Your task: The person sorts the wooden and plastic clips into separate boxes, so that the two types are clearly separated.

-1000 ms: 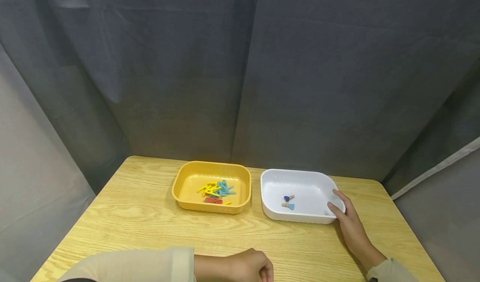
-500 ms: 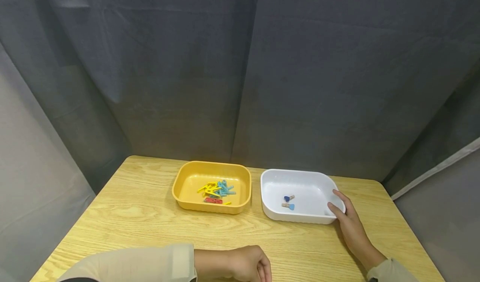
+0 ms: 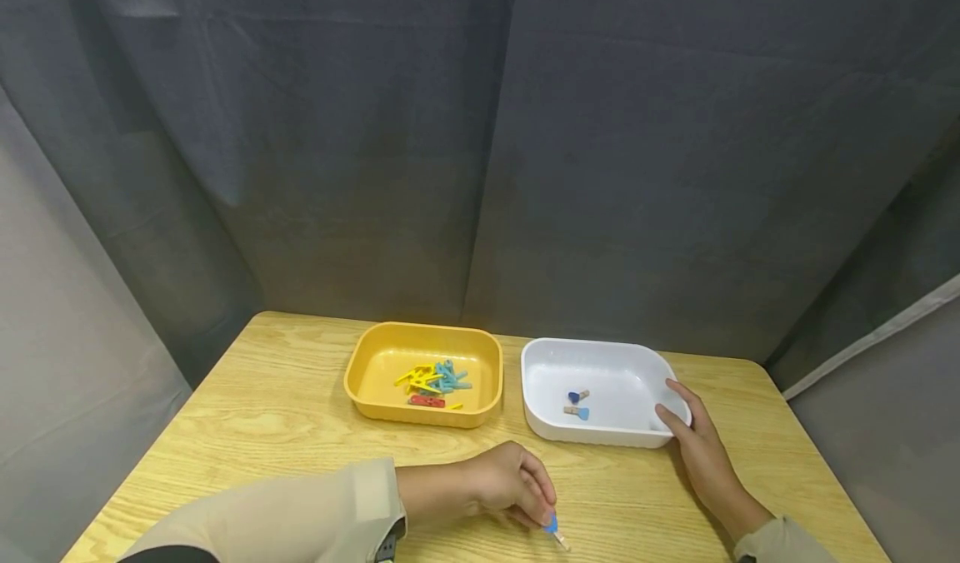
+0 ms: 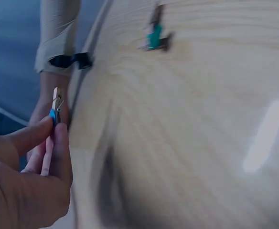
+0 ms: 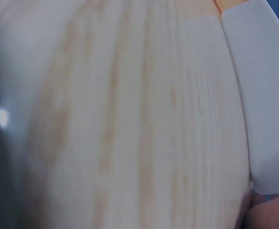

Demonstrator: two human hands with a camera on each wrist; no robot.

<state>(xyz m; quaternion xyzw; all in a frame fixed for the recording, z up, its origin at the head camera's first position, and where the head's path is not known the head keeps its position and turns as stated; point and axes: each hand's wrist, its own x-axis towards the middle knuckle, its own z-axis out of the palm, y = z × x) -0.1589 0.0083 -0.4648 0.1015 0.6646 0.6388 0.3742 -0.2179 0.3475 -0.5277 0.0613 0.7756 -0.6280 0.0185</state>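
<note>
Wooden table [image 3: 300, 430], blue clip [image 3: 552, 525] in left hand [image 3: 510, 484]

Table front [image 3: 300, 463] bare; yellow tray [image 3: 360, 380] & white tray [image 3: 540, 421] prob. block rear.
</note>
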